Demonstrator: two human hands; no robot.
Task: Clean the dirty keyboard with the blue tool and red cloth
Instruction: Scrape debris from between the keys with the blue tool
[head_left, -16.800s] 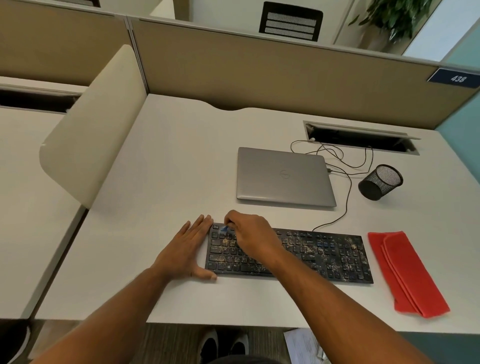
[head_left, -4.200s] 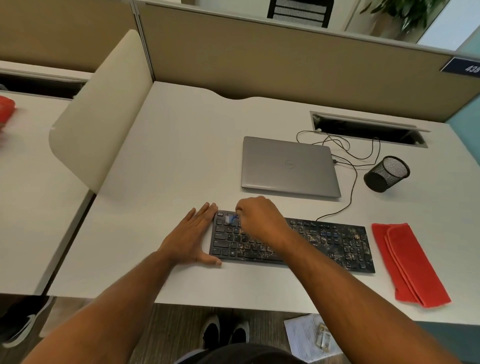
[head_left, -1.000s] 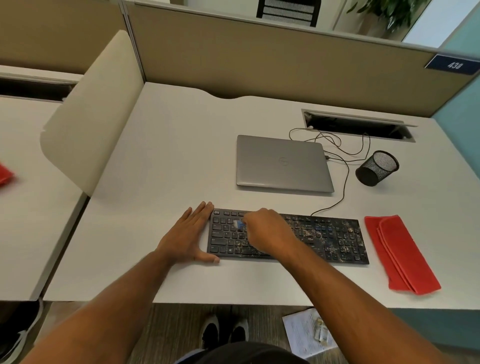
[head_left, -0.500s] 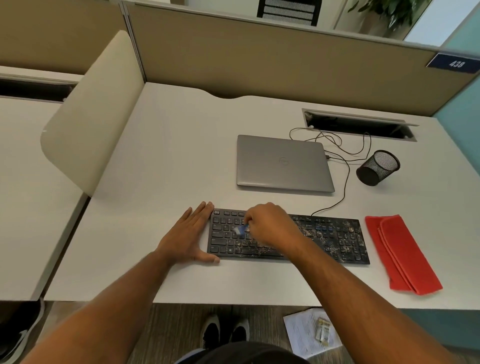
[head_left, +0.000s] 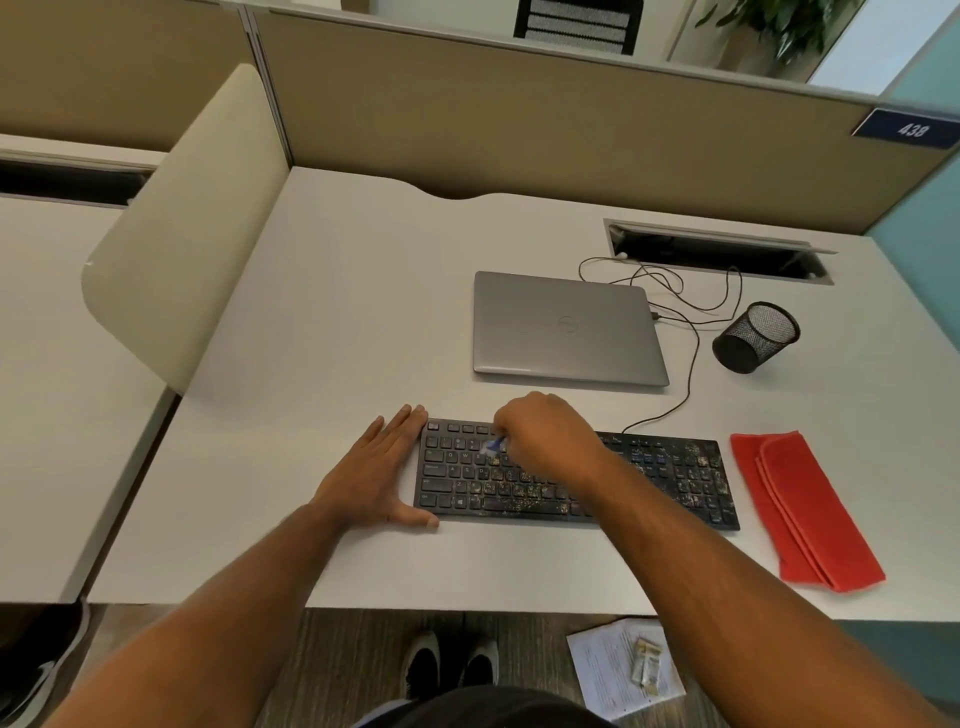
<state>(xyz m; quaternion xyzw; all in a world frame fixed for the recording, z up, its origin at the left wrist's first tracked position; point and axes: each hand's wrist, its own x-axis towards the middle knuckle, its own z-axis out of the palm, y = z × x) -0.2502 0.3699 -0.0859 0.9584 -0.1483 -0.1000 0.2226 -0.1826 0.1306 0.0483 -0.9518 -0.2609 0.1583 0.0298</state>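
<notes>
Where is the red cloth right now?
In the head view, the red cloth lies folded on the desk, beside the right end of the keyboard, below the black mesh cup.

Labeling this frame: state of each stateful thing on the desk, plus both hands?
keyboard: dirty, crumbs over middle and right keys, left end cleaner
blue tool: held, tip on the upper left keys
red cloth: folded, unused, right of keyboard
laptop: lid closed
mesh cup: lying tipped on its side
left hand: flat, bracing keyboard's left end
right hand: gripping the tool
</notes>
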